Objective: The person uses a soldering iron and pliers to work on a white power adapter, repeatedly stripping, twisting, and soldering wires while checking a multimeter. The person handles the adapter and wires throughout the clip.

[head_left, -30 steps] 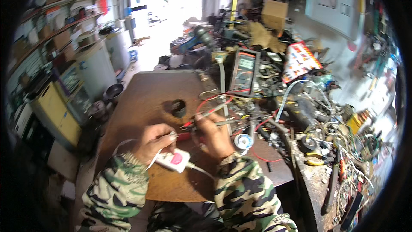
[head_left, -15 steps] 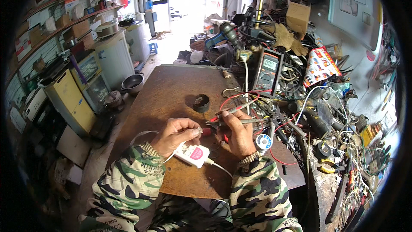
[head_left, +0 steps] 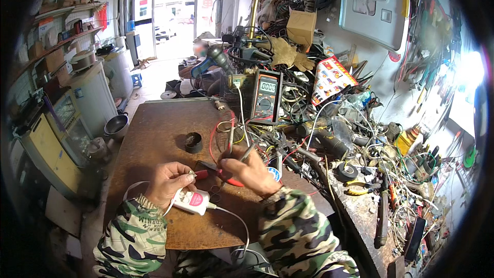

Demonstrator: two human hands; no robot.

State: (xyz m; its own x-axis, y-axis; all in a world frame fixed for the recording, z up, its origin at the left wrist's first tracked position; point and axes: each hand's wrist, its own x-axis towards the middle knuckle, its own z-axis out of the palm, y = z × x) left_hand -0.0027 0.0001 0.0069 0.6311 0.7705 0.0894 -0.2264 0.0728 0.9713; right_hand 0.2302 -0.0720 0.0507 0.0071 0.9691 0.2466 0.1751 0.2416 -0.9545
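My left hand [head_left: 167,183] is closed in a pinch on a small piece at its fingertips, too small to name. A white cord passes by that hand to a white plastic case [head_left: 198,201] with a pink label, lying on the wooden table. My right hand [head_left: 252,172] holds a pair of multimeter probes [head_left: 230,136] like chopsticks, their tips pointing up and away from the left hand. Red-handled pliers [head_left: 234,181] lie between the hands, partly covered by the right one. Beyond them stands a round dark cup [head_left: 193,143].
A multimeter [head_left: 266,98] with a lit display leans at the table's far right. A heap of wires and tools [head_left: 309,134] crowds the right side, with black tape [head_left: 347,171] on it. A blue-and-white spool [head_left: 274,174] sits beside my right hand.
The view has swung to the right. My right hand has tilted the probes upward, away from the left hand. The left hand keeps its pinch beside the white case.
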